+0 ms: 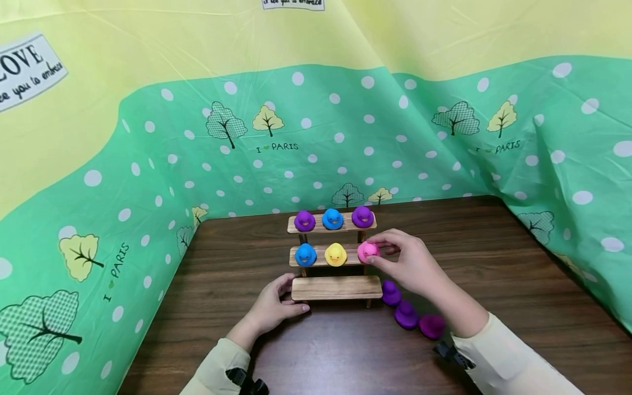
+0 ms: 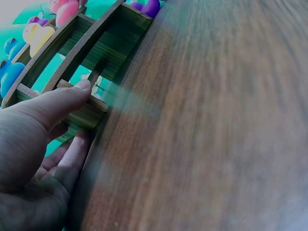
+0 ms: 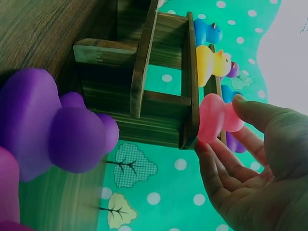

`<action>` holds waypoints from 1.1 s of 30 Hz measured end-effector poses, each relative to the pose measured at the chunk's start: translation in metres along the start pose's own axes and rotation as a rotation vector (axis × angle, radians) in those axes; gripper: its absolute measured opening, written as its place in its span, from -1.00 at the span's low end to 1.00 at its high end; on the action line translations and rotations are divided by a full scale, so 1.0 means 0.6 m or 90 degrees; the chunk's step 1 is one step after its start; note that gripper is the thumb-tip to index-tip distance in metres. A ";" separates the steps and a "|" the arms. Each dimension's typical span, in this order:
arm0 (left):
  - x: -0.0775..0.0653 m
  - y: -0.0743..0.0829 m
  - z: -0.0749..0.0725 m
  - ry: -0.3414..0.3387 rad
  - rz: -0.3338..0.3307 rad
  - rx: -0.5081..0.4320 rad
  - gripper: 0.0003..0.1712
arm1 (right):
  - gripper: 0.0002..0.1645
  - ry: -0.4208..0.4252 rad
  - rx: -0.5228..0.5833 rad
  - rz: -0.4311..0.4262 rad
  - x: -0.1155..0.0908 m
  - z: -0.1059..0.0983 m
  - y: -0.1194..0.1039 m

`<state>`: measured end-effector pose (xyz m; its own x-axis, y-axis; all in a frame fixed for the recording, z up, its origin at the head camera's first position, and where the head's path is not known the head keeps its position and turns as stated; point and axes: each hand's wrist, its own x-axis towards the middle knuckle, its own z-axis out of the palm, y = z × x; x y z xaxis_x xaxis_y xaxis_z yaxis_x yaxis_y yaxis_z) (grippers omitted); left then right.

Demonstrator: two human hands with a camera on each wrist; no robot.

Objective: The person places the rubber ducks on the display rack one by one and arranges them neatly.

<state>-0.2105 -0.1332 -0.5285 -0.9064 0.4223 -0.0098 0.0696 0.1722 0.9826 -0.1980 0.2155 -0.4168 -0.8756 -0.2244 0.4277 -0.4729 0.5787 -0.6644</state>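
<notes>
A three-step wooden display stand stands on the table. My left hand holds the left end of its lowest step, thumb in front and fingers behind. On the right end of the middle step sits a pink rubber duck, pinched by my right hand between thumb and fingers. A blue duck and a yellow duck share that step. The top step carries a purple duck, a blue duck and another purple duck. The lowest step bears no duck.
Right of the stand, a purple duck, a second purple duck and a magenta duck lie on the dark wooden table, below my right forearm. A green and yellow printed cloth hangs around the table's back and sides.
</notes>
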 end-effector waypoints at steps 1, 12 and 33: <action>0.000 0.000 0.000 0.001 0.000 0.001 -0.21 | -0.65 -0.001 0.000 0.000 0.001 0.001 0.000; 0.001 -0.001 0.001 -0.001 0.004 -0.008 -0.21 | -0.65 -0.013 -0.013 0.027 0.005 0.013 0.001; 0.000 -0.001 0.000 0.002 0.003 -0.003 -0.20 | -0.61 -0.013 -0.039 0.024 0.004 0.009 0.003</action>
<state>-0.2107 -0.1333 -0.5291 -0.9075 0.4201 -0.0052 0.0716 0.1669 0.9834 -0.2016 0.2115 -0.4205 -0.8949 -0.2169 0.3900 -0.4329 0.6342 -0.6406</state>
